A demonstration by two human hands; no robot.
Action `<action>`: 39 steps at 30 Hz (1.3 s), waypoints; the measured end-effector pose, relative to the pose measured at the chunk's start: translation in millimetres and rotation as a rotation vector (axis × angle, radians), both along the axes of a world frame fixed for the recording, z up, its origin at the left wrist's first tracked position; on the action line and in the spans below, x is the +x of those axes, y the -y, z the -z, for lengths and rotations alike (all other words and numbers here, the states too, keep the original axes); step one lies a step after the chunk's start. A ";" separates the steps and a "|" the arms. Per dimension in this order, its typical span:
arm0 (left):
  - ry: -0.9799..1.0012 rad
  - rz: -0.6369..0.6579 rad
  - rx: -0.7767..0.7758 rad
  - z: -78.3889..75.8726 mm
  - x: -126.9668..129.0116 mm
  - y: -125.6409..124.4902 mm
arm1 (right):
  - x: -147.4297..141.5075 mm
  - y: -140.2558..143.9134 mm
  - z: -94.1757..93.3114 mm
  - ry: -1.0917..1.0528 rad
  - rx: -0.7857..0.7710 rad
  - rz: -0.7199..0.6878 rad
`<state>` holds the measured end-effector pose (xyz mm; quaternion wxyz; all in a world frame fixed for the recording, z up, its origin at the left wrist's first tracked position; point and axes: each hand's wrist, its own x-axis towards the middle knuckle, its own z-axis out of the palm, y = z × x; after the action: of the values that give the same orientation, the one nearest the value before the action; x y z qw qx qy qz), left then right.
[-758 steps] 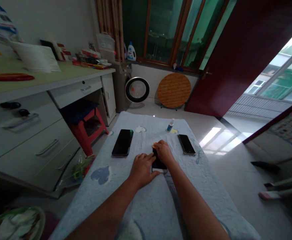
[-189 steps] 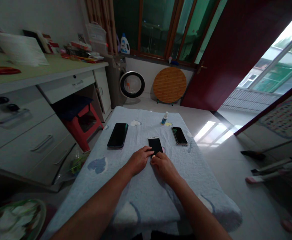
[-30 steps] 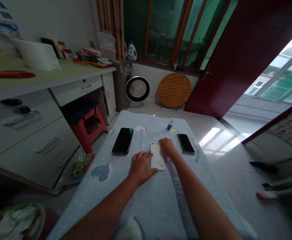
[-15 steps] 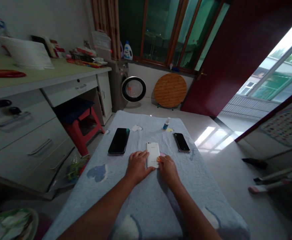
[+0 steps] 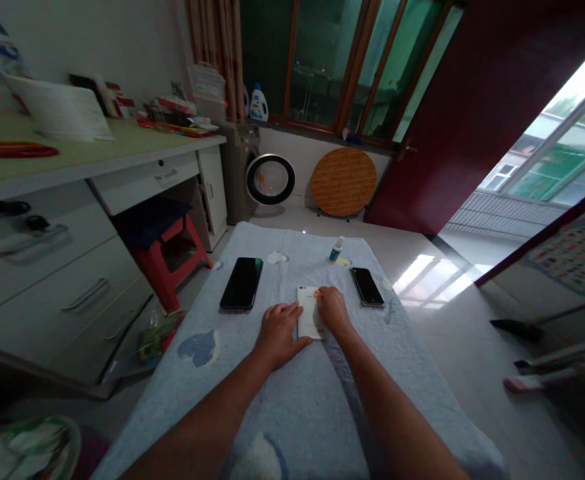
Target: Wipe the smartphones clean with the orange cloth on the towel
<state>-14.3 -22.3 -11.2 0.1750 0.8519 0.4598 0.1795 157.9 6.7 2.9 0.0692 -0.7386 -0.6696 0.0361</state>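
A white phone lies back side up on the cloth-covered table. My left hand holds it down, fingers along its left edge and thumb at the bottom edge. Pinched in my right hand is a small orange thing, pressed on the upper right part of the phone's back; most of it is hidden by the fingers. A large black phone lies to the left, screen up. On the right is a smaller dark phone. Behind them stands a small spray bottle with a blue label.
Pale blue cloth with heart patterns covers the table. To the left are a desk with drawers and a red stool. Beyond the table stand a washing machine with an open door and a round wooden tabletop.
My right hand has slid the orange thing up the phone's back, from the lower right side to near the top. My left hand stays on the phone.
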 end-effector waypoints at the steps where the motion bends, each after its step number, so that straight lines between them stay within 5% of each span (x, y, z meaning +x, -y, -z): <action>1: 0.004 0.001 0.002 0.1 0.0 -0.2 | 1.3 -9.8 -1.8 0.014 -0.010 -0.015; 8: 0.022 -0.009 0.009 -1.1 0.7 0.3 | -7.2 -49.4 -5.5 0.072 -0.074 -0.177; 17: 0.066 -0.007 0.021 -1.9 0.3 2.1 | -30.6 -52.8 -8.2 0.051 -0.041 -0.406; 27: 0.139 -0.188 0.075 8.8 5.3 3.4 | -24.7 -10.9 -7.8 0.010 -0.011 -0.570; 34: 0.092 -0.131 0.032 2.6 3.2 5.0 | -28.6 36.3 -22.6 0.020 -0.118 -0.746; 39: 0.085 -0.023 -0.010 1.6 2.3 3.7 | -25.8 41.0 -25.1 -0.045 -0.121 -0.790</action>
<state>-12.0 -26.0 -12.8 0.1963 0.8372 0.4628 0.2153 132.1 -34.3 28.0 0.0211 -0.4259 -0.8971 0.1154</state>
